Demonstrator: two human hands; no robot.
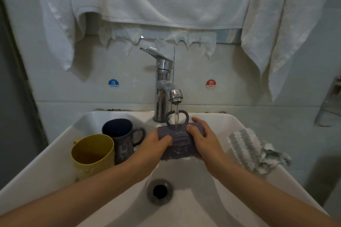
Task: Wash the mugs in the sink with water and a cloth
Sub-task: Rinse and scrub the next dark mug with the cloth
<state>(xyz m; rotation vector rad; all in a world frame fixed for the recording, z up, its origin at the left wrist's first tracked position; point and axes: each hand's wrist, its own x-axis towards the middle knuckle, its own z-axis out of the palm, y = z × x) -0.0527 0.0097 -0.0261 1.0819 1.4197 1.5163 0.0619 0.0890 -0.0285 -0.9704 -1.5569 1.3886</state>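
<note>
1. Left hand (155,145) of ours gripped the left end of the grey mug (181,145), fingers curled over its wall. Our right hand (203,140) gripped the right end in the same way, with the thumb on top.
2. We held that mug over the basin of the sink (42,169), right under the tap (164,86). The running water (176,116) struck its upper side just beside the handle.
3. We had the mug lying on its side, with its long axis running left to right across the sink. The handle stood up and away from us, toward the tap. Our hands covered both ends, so we could not tell which way the mouth faced.
4. We judged the job to be in its early or middle part. This mug was getting water and bare hands only, and the cloth (254,151) lay bunched on the right rim, apart from the mug and touched by neither hand.
5. A yellow mug (92,155) and a dark blue mug (119,136) stood upright and touching at the left of the basin, mouths up, the blue one's handle pointing toward our left hand. We could not tell whether they were clean, and we took them as waiting their turn.
</note>
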